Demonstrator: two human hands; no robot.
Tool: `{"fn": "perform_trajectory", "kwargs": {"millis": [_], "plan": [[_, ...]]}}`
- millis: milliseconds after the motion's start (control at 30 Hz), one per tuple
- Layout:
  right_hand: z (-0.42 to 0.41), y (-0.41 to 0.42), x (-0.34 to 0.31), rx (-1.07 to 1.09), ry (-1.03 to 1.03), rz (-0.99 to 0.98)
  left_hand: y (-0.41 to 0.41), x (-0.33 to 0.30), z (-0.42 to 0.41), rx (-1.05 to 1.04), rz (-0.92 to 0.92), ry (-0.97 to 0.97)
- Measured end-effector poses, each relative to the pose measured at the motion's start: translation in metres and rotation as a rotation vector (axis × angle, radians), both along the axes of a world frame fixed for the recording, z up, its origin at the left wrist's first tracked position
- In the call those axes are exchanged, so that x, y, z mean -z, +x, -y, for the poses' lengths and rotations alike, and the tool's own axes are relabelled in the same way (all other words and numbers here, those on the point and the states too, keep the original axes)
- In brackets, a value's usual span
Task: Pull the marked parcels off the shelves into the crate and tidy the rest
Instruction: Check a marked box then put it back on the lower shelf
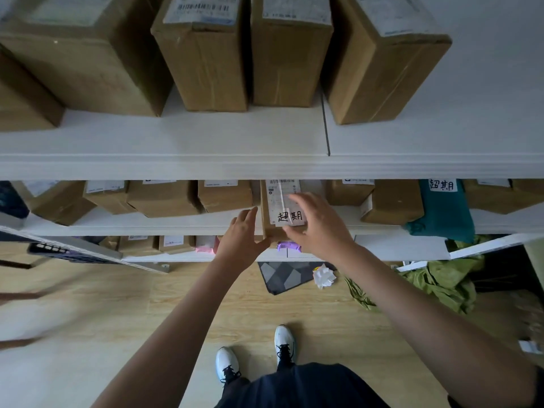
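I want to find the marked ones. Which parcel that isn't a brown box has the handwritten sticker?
The teal bag on the middle shelf, far right; it's soft, not cardboard.

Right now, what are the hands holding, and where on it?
Both hands are on the marked cardboard parcel at the middle shelf's edge: the left hand flat against its left side, the right hand over its labelled front-right corner.

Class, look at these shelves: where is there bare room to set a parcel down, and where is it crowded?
Free: the top shelf's front strip before the big boxes, and its right end. On the middle shelf, a narrow front edge left of the left hand. Crowded: the middle shelf's back row, and around the marked box where the right hand reaches.
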State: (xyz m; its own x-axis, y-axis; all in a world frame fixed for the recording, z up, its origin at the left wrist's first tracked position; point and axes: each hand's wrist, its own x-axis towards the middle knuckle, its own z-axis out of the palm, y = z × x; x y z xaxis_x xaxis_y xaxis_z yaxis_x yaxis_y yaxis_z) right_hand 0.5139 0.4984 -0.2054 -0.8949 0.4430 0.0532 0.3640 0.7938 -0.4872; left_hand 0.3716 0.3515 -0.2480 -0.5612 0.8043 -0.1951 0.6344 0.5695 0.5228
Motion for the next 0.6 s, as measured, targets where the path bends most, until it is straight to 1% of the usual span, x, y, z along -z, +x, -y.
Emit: {"fn": "perform_trajectory", "kwargs": {"millis": [133, 233, 333, 433, 533, 600], "plan": [[-0.019, 0.016, 0.005, 0.085, -0.091, 0.115, -0.004, 0.002, -0.004, 0.016, 0.008, 0.003], [-0.026, 0.016, 0.015, 0.058, -0.057, 0.243, -0.005, 0.003, -0.007, 0.038, -0.002, -0.013], [-0.028, 0.009, 0.025, 0.020, -0.034, 0.319, -0.006, 0.000, -0.013, 0.043, -0.027, -0.041], [-0.031, -0.003, 0.027, 0.014, -0.045, 0.320, -0.010, -0.003, -0.020, 0.039, -0.051, -0.045], [-0.036, -0.012, 0.023, 0.014, -0.059, 0.294, -0.016, -0.007, -0.027, 0.059, -0.103, -0.089], [-0.038, -0.014, 0.022, 0.001, -0.027, 0.276, -0.016, -0.009, -0.030, 0.064, -0.152, -0.104]]}}
